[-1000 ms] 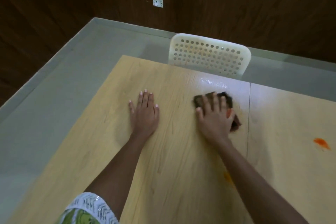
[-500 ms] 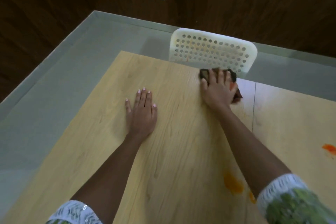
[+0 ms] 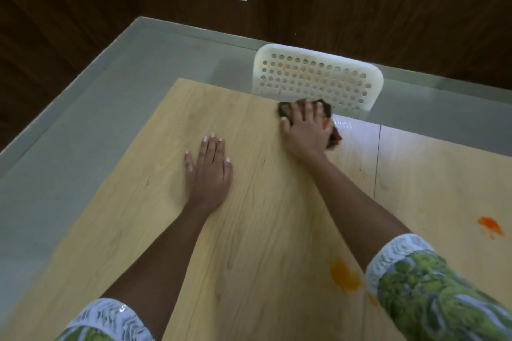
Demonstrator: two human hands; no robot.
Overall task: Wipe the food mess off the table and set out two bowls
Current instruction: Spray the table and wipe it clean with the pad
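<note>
A dark brown cloth (image 3: 285, 110) lies at the far edge of the light wooden table (image 3: 133, 202). My right hand (image 3: 306, 130) presses flat on the cloth with fingers spread, covering most of it. My left hand (image 3: 209, 171) rests flat on the bare wood, palm down, to the left of it. An orange food smear (image 3: 343, 275) sits near my right forearm. A second orange smear (image 3: 489, 225) marks the table at the right. No bowls are in view.
A white perforated chair back (image 3: 318, 77) stands just beyond the table's far edge, with faint orange stains. A seam (image 3: 377, 163) splits the tabletop into two panels. Grey floor (image 3: 83, 108) runs to the left, dark wood walls behind.
My right hand has pushed the cloth away from me, from the table's middle to its far edge by the chair. My left hand has stayed flat in place.
</note>
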